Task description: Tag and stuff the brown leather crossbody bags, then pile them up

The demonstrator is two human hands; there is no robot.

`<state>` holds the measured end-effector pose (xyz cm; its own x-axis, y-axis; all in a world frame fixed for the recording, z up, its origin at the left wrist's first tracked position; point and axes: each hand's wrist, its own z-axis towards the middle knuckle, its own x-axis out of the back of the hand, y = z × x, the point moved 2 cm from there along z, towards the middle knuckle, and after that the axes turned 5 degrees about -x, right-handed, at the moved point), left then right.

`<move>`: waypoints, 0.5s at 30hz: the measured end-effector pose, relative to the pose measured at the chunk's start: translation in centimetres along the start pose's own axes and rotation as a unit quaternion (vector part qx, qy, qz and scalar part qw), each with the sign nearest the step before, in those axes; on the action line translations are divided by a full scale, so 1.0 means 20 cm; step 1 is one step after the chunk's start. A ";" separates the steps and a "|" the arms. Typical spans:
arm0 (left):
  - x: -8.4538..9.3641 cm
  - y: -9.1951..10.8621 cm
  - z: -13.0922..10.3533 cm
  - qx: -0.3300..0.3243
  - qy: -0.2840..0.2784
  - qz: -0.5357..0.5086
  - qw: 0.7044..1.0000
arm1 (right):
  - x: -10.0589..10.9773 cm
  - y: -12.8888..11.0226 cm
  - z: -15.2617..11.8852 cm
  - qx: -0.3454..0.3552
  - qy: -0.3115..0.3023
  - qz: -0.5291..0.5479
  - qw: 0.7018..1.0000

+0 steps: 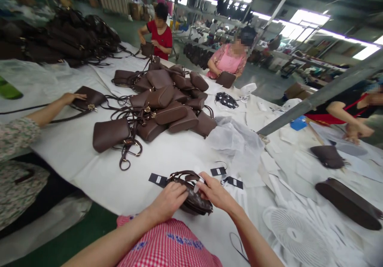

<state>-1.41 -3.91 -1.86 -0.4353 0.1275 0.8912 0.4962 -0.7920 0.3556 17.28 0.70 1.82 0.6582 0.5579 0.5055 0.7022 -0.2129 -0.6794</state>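
A small dark brown handbag lies on the white-covered table right in front of me, its strap looped over the top. My left hand is closed on the bag's left side, fingers curled over its upper edge. On the other side, my right hand is closed at the top of the bag, with a small whitish piece between thumb and fingers; what that piece is, I cannot tell. A black tag with a white label lies beside my left hand. Two similar tags, one a black tag, lie past my right hand.
A heap of brown bags covers the table's middle. A white fan stands at lower right, below a slanting metal post. Crumpled plastic lies ahead. A co-worker's hand rests on a bag at left; other people work opposite.
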 end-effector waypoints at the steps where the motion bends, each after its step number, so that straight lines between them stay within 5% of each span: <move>1: -0.03 0.01 -0.01 0.009 -0.007 0.018 1.000 | -0.02 0.03 0.00 -0.021 -0.007 0.040 0.999; 7: -0.09 0.03 0.01 0.028 0.000 0.030 0.999 | -0.07 0.08 -0.01 -0.157 -0.023 0.272 0.949; 12: -0.16 0.02 0.03 0.034 -0.038 0.045 0.998 | -0.08 0.03 -0.05 -0.119 -0.101 0.341 0.927; 15: -0.24 0.02 0.07 0.060 -0.062 0.028 0.996 | -0.10 0.01 -0.07 -0.084 -0.165 0.288 0.939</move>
<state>1.90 -4.00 -5.62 -0.3112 0.1639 0.9361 0.6064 -0.7242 0.3283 16.45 -1.53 1.40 0.8414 0.5238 -0.1327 0.3060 -0.6642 -0.6820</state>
